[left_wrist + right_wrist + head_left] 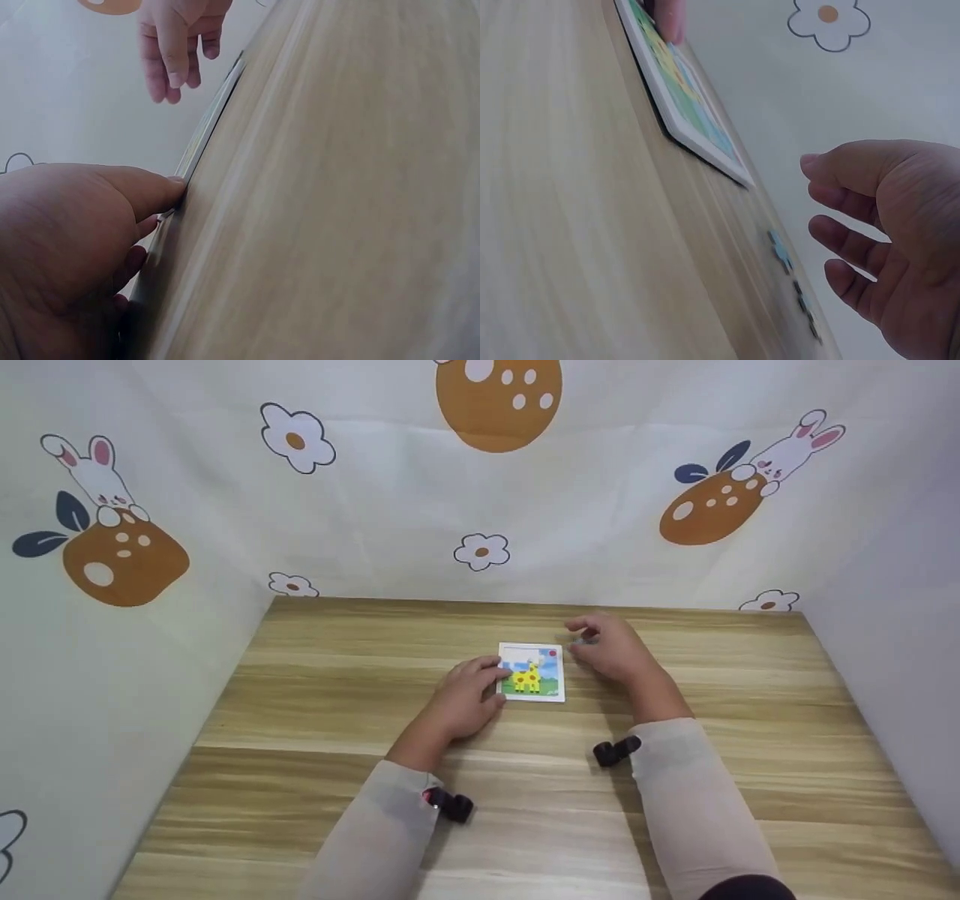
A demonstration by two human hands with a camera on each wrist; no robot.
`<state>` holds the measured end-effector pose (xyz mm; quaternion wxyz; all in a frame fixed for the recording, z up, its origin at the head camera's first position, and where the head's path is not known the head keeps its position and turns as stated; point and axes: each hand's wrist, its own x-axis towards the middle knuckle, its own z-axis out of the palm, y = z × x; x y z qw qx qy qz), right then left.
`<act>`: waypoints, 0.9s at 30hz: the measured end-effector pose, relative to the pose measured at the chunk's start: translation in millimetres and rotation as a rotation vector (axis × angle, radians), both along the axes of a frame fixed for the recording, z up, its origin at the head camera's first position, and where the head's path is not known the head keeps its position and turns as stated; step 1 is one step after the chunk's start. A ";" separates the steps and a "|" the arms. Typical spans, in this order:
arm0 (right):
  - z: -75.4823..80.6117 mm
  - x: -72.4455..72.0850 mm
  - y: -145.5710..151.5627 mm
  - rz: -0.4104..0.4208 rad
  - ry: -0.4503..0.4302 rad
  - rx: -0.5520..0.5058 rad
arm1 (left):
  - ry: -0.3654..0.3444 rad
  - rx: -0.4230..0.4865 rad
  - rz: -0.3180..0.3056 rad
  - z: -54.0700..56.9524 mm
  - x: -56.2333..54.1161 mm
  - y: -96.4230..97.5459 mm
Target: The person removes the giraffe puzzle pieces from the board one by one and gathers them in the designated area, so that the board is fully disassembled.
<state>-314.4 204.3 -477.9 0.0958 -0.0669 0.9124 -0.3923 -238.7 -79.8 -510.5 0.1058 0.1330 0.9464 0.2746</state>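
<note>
A small square jigsaw puzzle point(551, 684) with a white frame and a yellow giraffe picture lies flat on the table. Pale bare backing point(521, 654) shows along its upper left part. My left hand point(465, 697) holds the puzzle by its left side, thumb at the near corner and fingertips over the edge. To the right, my right hand point(611, 649) hovers with fingers loosely bent and nothing between them. Beneath it, the right wrist view shows a light blue puzzle piece point(781, 251) and darker-edged pieces point(808, 311) on the table.
The wood-grain table point(337, 682) meets a pale cloth backdrop point(390, 510) printed with rabbits and flowers. Cloth point(112, 675) also rises on the left, and a plain pale wall point(885, 607) stands on the right. Each sleeve carries a small black camera point(454, 806).
</note>
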 end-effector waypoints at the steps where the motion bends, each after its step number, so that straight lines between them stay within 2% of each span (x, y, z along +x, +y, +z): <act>1: -0.5 0.4 -4.1 0.005 0.000 0.000 | -0.001 0.001 0.000 -0.3 0.1 -0.2; 10: -3.1 6.4 -24.4 0.058 -0.002 0.020 | 0.027 0.015 -0.042 -1.9 -0.3 -3.7; 20: -12.2 6.7 -30.9 0.159 0.056 0.088 | 0.011 0.015 -0.027 -1.4 -0.1 -2.9; 27: -13.0 7.5 -33.8 0.196 0.061 0.138 | 0.019 0.016 -0.031 -0.2 -0.8 -2.6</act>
